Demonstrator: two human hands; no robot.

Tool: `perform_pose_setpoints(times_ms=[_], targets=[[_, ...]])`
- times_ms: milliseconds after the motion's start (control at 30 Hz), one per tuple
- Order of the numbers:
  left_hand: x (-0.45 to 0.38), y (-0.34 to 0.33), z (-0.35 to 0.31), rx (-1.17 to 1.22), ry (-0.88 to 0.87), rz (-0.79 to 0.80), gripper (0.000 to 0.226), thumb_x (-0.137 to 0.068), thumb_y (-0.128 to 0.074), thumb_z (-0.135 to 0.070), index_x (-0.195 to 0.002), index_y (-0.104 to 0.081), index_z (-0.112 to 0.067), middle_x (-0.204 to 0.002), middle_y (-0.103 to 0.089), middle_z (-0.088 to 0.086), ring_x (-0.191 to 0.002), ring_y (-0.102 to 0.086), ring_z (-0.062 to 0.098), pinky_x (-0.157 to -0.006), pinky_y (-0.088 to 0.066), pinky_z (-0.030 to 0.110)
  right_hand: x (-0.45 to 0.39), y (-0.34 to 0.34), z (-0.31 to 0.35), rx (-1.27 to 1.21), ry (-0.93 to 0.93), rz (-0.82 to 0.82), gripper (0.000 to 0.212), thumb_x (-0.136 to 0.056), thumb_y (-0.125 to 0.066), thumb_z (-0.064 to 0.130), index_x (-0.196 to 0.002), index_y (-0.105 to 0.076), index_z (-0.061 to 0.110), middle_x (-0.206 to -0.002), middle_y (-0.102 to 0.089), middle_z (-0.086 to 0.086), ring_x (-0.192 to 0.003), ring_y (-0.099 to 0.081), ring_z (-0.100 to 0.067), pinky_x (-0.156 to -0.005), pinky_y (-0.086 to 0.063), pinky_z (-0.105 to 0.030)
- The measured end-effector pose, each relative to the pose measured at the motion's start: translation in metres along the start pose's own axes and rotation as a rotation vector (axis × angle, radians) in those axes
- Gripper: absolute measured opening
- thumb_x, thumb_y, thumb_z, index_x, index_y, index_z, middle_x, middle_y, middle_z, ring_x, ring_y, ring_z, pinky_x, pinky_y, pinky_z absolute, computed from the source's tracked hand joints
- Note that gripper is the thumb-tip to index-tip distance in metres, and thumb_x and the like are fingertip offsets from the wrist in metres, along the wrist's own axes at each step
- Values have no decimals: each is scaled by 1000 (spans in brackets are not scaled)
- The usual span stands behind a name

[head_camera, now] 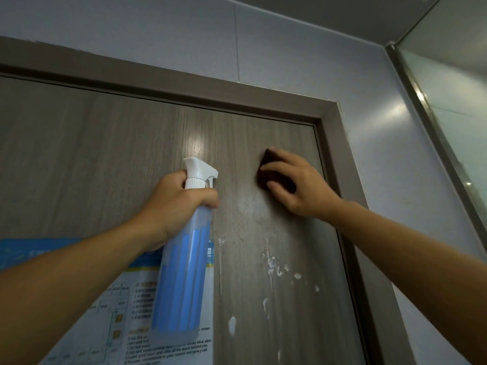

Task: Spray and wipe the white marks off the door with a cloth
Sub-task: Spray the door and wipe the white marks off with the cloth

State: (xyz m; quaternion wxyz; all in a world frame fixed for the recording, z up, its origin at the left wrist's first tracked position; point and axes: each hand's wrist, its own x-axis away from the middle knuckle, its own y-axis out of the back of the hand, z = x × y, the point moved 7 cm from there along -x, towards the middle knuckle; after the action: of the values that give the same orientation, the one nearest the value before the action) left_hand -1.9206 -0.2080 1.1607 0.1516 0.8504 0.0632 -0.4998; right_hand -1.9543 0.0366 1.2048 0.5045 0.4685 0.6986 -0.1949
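door (118, 159) streaked white; hands: left (179, 204) grips spray bottle (181, 283), right (295, 185) presses cloth (266, 164).

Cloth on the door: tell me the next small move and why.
Probably slide the dark cloth down the door toward the white marks. The right hand presses it flat well above them, where the wood looks clean, while smears and blobs sit below. The left hand only holds the spray bottle.
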Motion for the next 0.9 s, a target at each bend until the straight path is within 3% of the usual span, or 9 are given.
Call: perform_pose_setpoints(times_ms=[133, 200, 300, 400, 500, 667, 767, 833, 900], targets=[[0, 0, 1, -5, -5, -7, 64, -47, -79, -34, -101, -71, 0, -98, -72, 27, -92, -70, 52, -80, -57, 68, -23, 18, -45, 69, -305, -155, 40, -101, -61, 33, -138, -60, 17, -157, -43, -8, -140, -44, -32, -115, -30, -33], [0, -1, 1, 4, -8, -10, 67, -44, -77, -38, -99, -71, -1, -97, -72, 27, -92, -70, 52, -79, -56, 69, -34, 18, -57, 100, -403, -200, 43, -103, -57, 35, -139, -56, 13, -158, -41, -11, -140, -43, -35, -116, -33, -40], [1, -1, -2, 5, -17, -2, 65, -46, -77, -37, -99, -70, 0, -98, -71, 28, -93, -69, 52, -80, -56, 69, -50, 18, -65, 45, -573, -283, 48, -104, -54, 38, -144, -51, 12, -162, -36, -13, -145, -37, -36, -120, -33, -48], [2, -1, -4, 11, -13, -6, 62, -51, -77, -32, -101, -68, 3, -99, -69, 29, -94, -68, 52, -81, -57, 68, -65, 14, -61, -11, -697, -339, 48, -105, -51, 41, -145, -50, 14, -163, -34, -12, -146, -34, -36, -119, -32, -48], [1, -2, -6, 17, -12, -11, 64, -48, -77, -33, -100, -68, 3, -102, -70, 28, -93, -69, 52, -82, -57, 70, -80, 8, -40, -6, -610, -328, 46, -104, -51, 43, -141, -54, 15, -163, -34, -12, -145, -35, -37, -119, -32, -48], [-3, -4, -9, -2, -21, -21, 67, -44, -75, -37, -99, -69, 2, -97, -70, 28, -90, -70, 52, -79, -57, 68, -83, -11, 22, -34, -199, -198, 43, -100, -59, 40, -137, -60, 17, -159, -40, -13, -142, -41, -35, -118, -34, -50], [-4, -5, -11, -34, -32, -12, 63, -47, -76, -35, -99, -70, 0, -94, -71, 27, -90, -71, 49, -79, -58, 67, -64, -17, 38, -16, 15, -60, 42, -100, -61, 39, -137, -60, 20, -158, -42, -10, -141, -42, -28, -118, -33, -37], [-4, -4, -9, -36, -28, -5, 56, -53, -76, -28, -100, -70, 2, -92, -71, 27, -89, -71, 49, -78, -58, 66, -53, -9, 22, -1, -5, -34, 42, -100, -62, 40, -139, -59, 23, -159, -41, -7, -143, -40, -23, -117, -30, -31], [-5, -4, -8, -36, -24, 7, 56, -54, -76, -27, -101, -69, 3, -92, -70, 28, -88, -71, 51, -77, -58, 66, -45, 2, -8, 1, -124, -93, 42, -99, -64, 41, -137, -60, 24, -158, -43, -7, -143, -42, -26, -119, -34, -37]])
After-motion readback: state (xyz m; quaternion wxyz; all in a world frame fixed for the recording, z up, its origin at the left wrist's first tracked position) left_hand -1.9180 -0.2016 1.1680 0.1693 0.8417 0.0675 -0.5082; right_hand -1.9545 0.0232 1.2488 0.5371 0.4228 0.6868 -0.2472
